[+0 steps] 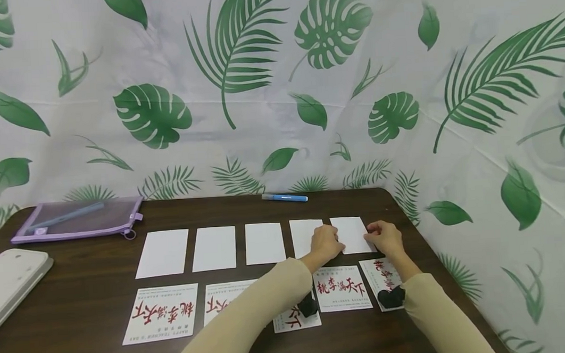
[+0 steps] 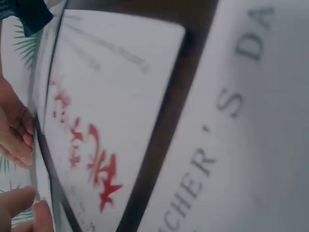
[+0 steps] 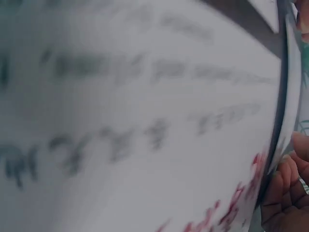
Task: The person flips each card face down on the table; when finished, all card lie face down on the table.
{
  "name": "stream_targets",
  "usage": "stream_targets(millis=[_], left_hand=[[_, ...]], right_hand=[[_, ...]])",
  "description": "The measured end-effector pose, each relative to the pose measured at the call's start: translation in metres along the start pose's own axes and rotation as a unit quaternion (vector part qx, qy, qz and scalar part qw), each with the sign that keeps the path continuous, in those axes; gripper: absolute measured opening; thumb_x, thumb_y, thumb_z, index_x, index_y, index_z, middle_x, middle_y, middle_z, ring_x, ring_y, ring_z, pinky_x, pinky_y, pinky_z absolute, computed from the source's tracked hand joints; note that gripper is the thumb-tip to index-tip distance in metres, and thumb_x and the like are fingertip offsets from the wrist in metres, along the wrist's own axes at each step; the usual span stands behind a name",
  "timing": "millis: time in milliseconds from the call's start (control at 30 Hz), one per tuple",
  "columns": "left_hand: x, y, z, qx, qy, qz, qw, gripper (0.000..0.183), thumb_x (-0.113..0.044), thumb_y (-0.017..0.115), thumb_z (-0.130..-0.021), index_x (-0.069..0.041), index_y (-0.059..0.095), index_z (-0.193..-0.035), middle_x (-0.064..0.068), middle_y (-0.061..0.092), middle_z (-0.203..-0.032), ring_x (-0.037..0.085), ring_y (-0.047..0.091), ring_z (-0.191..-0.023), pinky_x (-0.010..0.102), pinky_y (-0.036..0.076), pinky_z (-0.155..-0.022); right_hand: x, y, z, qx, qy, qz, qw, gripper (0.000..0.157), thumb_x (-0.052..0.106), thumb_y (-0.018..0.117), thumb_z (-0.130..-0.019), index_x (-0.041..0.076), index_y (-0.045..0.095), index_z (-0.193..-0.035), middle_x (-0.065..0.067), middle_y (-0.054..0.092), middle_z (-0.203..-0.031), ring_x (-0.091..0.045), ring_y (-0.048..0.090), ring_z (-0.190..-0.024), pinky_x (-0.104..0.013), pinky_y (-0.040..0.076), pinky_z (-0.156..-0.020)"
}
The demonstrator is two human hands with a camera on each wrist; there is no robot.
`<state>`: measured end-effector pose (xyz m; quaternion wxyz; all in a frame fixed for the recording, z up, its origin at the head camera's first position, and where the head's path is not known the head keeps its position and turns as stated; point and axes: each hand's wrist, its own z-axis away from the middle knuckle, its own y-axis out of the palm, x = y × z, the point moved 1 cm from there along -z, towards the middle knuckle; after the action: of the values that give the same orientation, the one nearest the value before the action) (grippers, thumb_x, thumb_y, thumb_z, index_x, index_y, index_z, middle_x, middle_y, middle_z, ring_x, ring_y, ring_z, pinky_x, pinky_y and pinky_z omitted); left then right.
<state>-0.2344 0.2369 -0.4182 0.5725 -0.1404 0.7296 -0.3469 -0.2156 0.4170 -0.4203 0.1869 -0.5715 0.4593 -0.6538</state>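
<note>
Two rows of paper cards lie on the dark wooden table [image 1: 88, 314]. At the right end of the back row is a blank white card [image 1: 351, 234], with a hand at each side. My left hand [image 1: 325, 243] holds its left edge, fingers bent, and overlaps the neighbouring blank card [image 1: 304, 234]. On the opposite edge my right hand [image 1: 387, 239] pinches the card between thumb and fingers. Beneath my forearms lie cards with red Chinese writing, among them a printed card [image 1: 343, 296] and a rightmost printed card [image 1: 371, 278], partly covered by the right wrist.
More blank cards [image 1: 213, 248] continue the back row leftward, with a printed card [image 1: 160, 313] at the front left. A blue marker [image 1: 284, 197] lies by the back edge. At left are a purple-edged mesh pouch [image 1: 74, 219] and a white object [image 1: 10, 281]. Leaf-patterned cloth [image 1: 161, 60] hangs behind.
</note>
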Motion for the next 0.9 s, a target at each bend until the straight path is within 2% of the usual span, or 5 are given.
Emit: stream_targets(millis=[133, 267, 367, 500, 900], left_hand=[[-0.002, -0.016, 0.005, 0.001, -0.001, 0.083, 0.9965, 0.033, -0.012, 0.076, -0.076, -0.002, 0.068, -0.106, 0.002, 0.069, -0.084, 0.016, 0.062, -0.078, 0.022, 0.049, -0.068], [-0.002, -0.043, 0.011, 0.009, -0.018, 0.209, 0.9777, 0.055, -0.01, 0.074, -0.079, -0.001, 0.055, -0.13, 0.01, 0.069, -0.103, 0.017, 0.068, -0.082, 0.021, 0.053, -0.07], [0.006, -0.068, 0.02, 0.022, -0.028, 0.287, 0.9573, 0.058, -0.009, 0.074, -0.08, -0.004, 0.052, -0.133, 0.013, 0.066, -0.111, 0.02, 0.068, -0.088, 0.022, 0.054, -0.069], [0.026, -0.103, 0.038, 0.043, -0.017, 0.338, 0.9401, 0.059, -0.009, 0.072, -0.082, -0.005, 0.049, -0.136, 0.016, 0.062, -0.118, 0.026, 0.065, -0.101, 0.027, 0.055, -0.075], [0.093, -0.176, 0.097, 0.023, -0.019, 0.299, 0.9539, 0.057, -0.011, 0.068, -0.085, -0.007, 0.046, -0.138, 0.019, 0.057, -0.124, 0.029, 0.063, -0.105, 0.032, 0.055, -0.079]], right_hand=[[0.014, 0.002, 0.002, -0.081, 0.012, -0.09, 0.993, 0.022, 0.012, 0.065, -0.085, -0.002, 0.064, -0.102, -0.003, 0.057, -0.075, -0.011, 0.053, -0.067, -0.022, 0.041, -0.061], [0.044, 0.008, 0.011, -0.137, 0.011, -0.261, 0.956, 0.023, 0.014, 0.062, -0.09, -0.002, 0.062, -0.107, 0.009, 0.053, -0.072, 0.001, 0.053, -0.06, -0.012, 0.044, -0.054], [0.072, 0.016, 0.022, -0.122, 0.0, -0.369, 0.921, 0.026, 0.011, 0.06, -0.091, -0.005, 0.058, -0.111, 0.011, 0.054, -0.073, 0.001, 0.052, -0.062, -0.011, 0.046, -0.057], [0.107, 0.03, 0.039, -0.069, -0.012, -0.441, 0.895, 0.025, 0.007, 0.059, -0.091, -0.007, 0.056, -0.112, 0.012, 0.057, -0.073, -0.002, 0.054, -0.064, -0.014, 0.048, -0.061], [0.18, 0.091, 0.1, 0.049, -0.073, -0.439, 0.894, 0.023, 0.006, 0.062, -0.089, -0.003, 0.06, -0.111, 0.001, 0.055, -0.079, -0.006, 0.053, -0.067, -0.019, 0.048, -0.063]])
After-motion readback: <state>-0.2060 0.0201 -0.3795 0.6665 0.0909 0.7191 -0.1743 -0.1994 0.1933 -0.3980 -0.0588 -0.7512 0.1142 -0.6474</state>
